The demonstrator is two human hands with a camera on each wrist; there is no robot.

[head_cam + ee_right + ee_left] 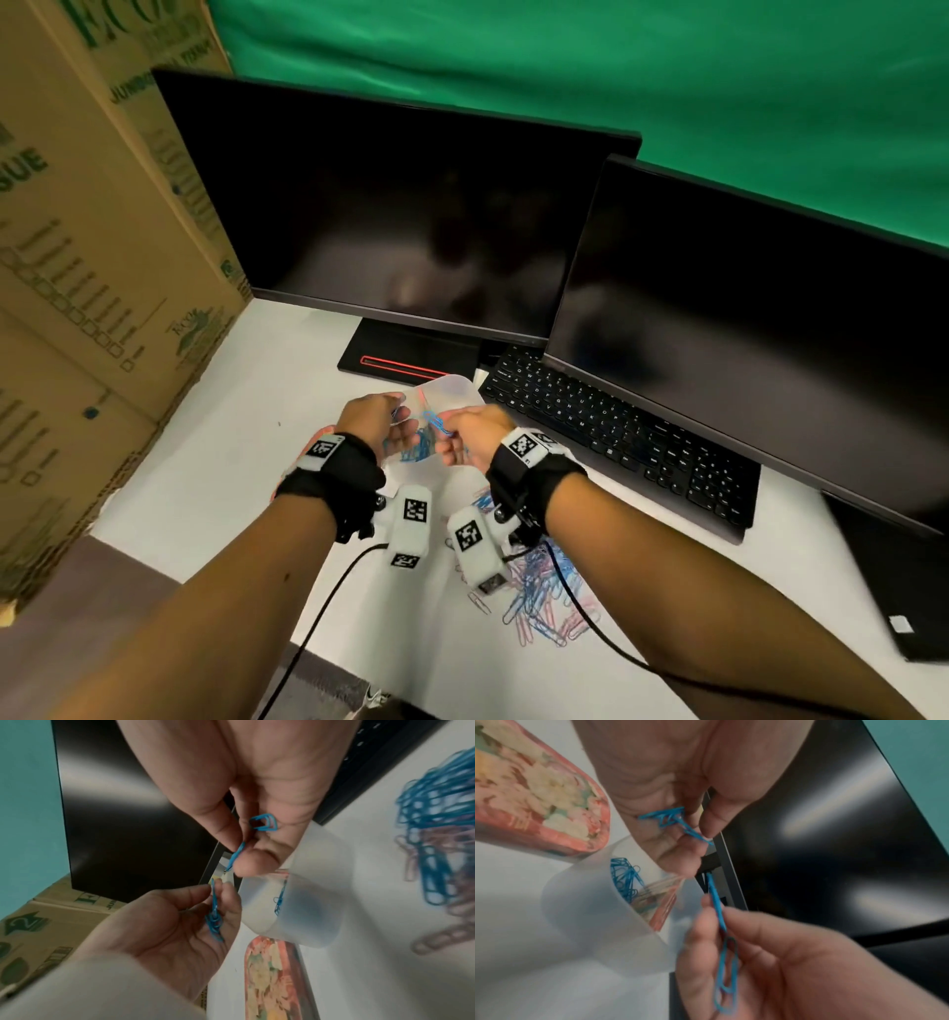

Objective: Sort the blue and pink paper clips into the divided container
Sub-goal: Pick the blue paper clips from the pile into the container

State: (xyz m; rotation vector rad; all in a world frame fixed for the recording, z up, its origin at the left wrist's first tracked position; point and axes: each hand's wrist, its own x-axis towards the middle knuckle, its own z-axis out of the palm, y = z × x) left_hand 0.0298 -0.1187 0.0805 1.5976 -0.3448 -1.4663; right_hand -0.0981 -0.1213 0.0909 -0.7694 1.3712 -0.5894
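While over container (452,390) | left fingers (677,841) pinch blue clips (672,819) | right fingers (226,829) pinch linked blue clip (264,822)

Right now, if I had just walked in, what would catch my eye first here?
Probably the two hands meeting above the translucent container: the left hand and right hand each pinch blue paper clips. Next, the loose pile of blue and pink clips on the white table, near the keyboard.
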